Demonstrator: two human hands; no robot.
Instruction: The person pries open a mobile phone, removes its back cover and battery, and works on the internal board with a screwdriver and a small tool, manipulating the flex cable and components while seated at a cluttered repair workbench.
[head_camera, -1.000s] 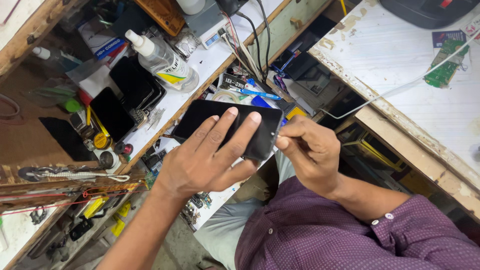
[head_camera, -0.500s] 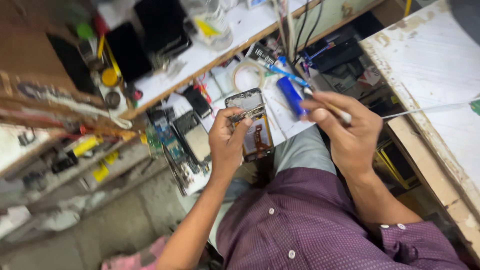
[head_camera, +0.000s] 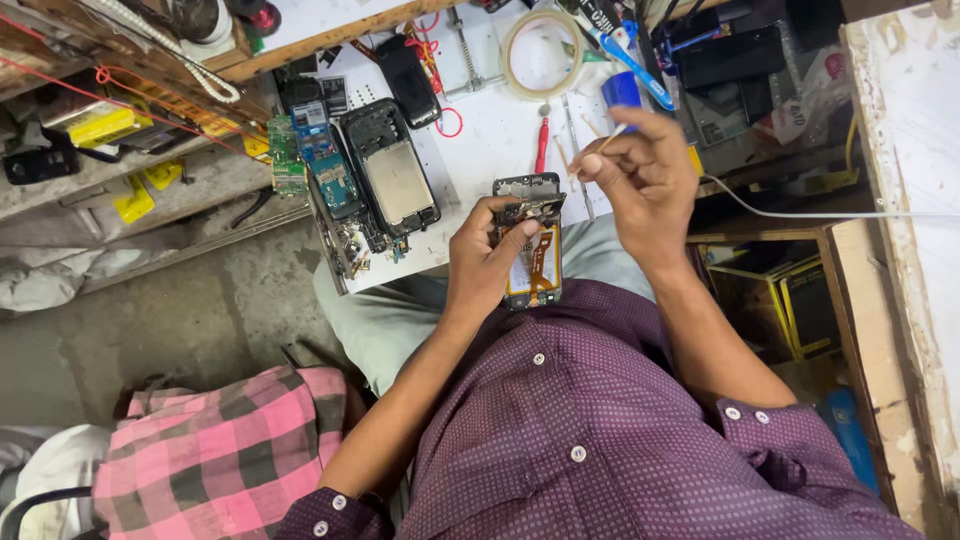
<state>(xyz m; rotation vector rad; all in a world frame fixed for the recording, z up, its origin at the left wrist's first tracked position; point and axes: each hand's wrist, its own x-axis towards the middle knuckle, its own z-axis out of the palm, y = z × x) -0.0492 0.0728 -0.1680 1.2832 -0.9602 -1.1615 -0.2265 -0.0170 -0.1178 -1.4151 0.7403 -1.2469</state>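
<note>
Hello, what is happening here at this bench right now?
A person in a purple dotted shirt sits at a white workbench and works on an opened phone with its back cover off. The left hand holds the phone upright over the lap. The right hand pinches a thin stick-like tool just above the phone's top end. On the bench lie another opened phone, a green circuit board, a roll of tape and a red screwdriver.

opened phone (head_camera: 530, 245) with glossy metal frame, thin wooden stick (head_camera: 612, 137), matt white worktop (head_camera: 500, 120), purple cotton shirt (head_camera: 600, 430)
</note>
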